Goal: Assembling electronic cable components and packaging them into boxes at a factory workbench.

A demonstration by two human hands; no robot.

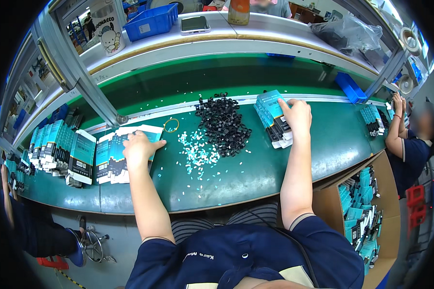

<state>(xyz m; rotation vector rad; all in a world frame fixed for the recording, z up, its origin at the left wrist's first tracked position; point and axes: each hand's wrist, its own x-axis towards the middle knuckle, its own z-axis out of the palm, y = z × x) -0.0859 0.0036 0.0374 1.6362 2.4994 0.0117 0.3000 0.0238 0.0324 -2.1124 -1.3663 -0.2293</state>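
My left hand (141,148) lies with fingers apart and thumb stretched out on a fanned row of flat teal, black and white cartons (112,156). Across the table, my right hand (298,115) grips the right side of a stack of similar cartons (270,108), its thumb over the top one; the fingertips are partly hidden. Between my hands lies a heap of small black plastic pieces (222,125). Small white and teal bits (195,151) are scattered beside and in front of it. A thin yellow ring (171,125) rests near my left thumb.
More cartons (58,147) stand packed at the left. An open cardboard box (388,202) full of teal cartons stands at the lower right. Behind the green table (246,180) runs a shelf with a phone (195,25) and blue bin (152,23). A co-worker (412,144) works at the right.
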